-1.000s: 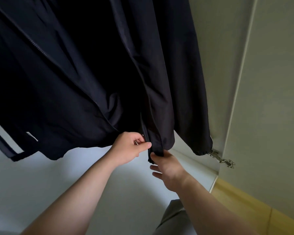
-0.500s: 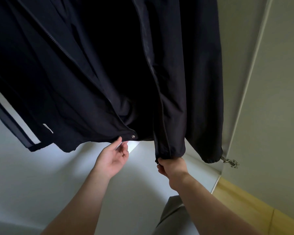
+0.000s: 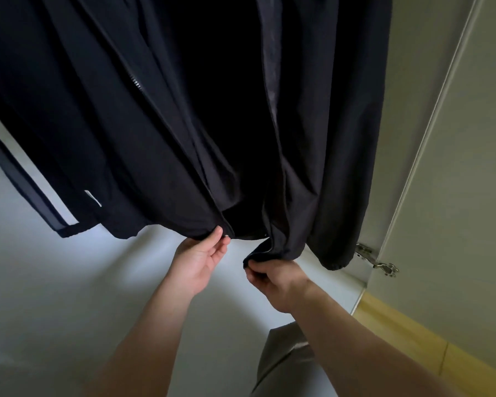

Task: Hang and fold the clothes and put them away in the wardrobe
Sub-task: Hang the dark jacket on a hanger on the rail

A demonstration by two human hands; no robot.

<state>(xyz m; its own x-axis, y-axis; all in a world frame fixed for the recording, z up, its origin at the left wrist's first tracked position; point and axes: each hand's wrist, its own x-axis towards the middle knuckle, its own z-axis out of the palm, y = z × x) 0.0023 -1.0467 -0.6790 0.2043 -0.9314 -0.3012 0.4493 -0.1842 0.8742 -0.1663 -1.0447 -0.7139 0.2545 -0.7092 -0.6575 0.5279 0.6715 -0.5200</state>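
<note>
Two hands low on a dark hanging jacket: left hand pinching one front bottom edge, right hand curled round the other, beside the wardrobe door.

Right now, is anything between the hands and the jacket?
Nothing visible. The left hand touches the hem of the jacket, and the right hand pinches the other front edge.
</note>
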